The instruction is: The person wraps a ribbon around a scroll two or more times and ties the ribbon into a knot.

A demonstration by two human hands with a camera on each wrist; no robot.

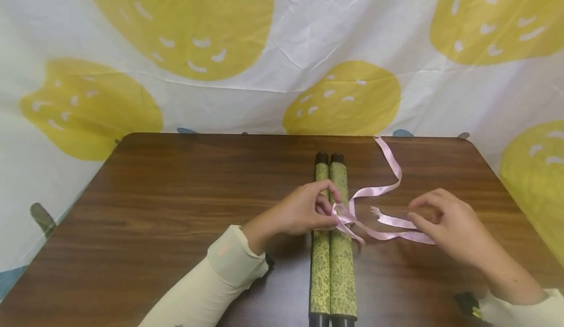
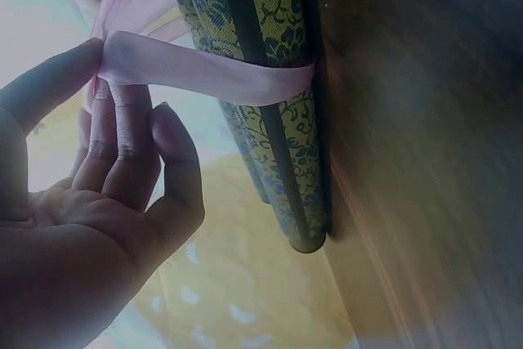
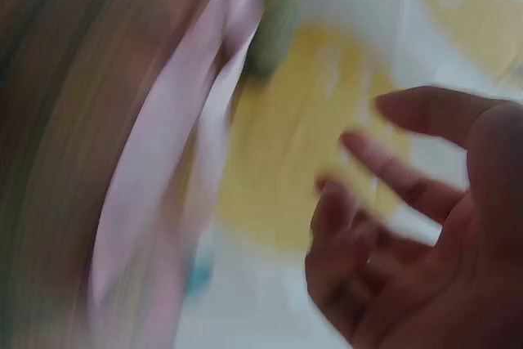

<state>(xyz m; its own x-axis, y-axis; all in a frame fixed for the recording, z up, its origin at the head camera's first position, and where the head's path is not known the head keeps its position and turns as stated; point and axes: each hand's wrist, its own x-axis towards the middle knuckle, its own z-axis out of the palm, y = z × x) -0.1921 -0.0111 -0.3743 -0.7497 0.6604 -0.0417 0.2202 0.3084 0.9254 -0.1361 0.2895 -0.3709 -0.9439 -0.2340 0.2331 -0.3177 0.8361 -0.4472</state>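
Observation:
Two parallel rolls of a scroll (image 1: 342, 273), covered in yellow-green patterned brocade with dark end knobs, lie lengthwise on the table. A pink ribbon (image 2: 204, 73) wraps round them, gathered in a loop over the right roll. Thumb and fingers of my left hand (image 1: 304, 212) pinch the ribbon at that loop, above the rolls. To the right, my right hand (image 1: 454, 224) hovers with its fingers loosely bent and apart. In the right wrist view nothing lies between those fingers, and the ribbon (image 3: 159, 161) hangs beside them, blurred.
The brown wooden table (image 1: 176, 195) has rounded far corners. One ribbon length (image 1: 392, 163) trails to its far edge, and a frayed ribbon end (image 1: 379, 214) lies near the right hand. Behind hangs a white curtain (image 1: 246, 106) with yellow fruit shapes.

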